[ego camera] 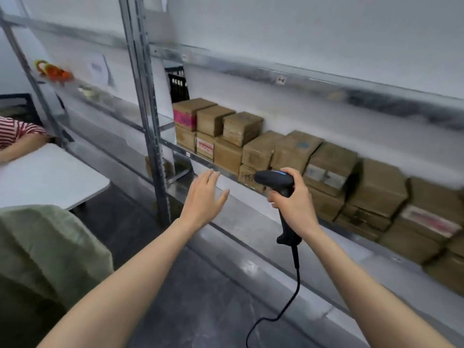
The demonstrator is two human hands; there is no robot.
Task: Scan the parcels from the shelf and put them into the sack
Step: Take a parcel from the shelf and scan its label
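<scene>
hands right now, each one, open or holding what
Left hand: open, fingers straight, holding nothing.
Right hand: gripping the black scanner.

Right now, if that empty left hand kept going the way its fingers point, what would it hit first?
The left hand would probably reach the cardboard parcels stacked just beyond its fingertips. Depth is unclear, so the front edge of the shelf could come first.

My left hand has open air ahead to the shelf and its stacked parcels, hemmed by the steel upright on the left and the scanner in my right hand opposite.
</scene>
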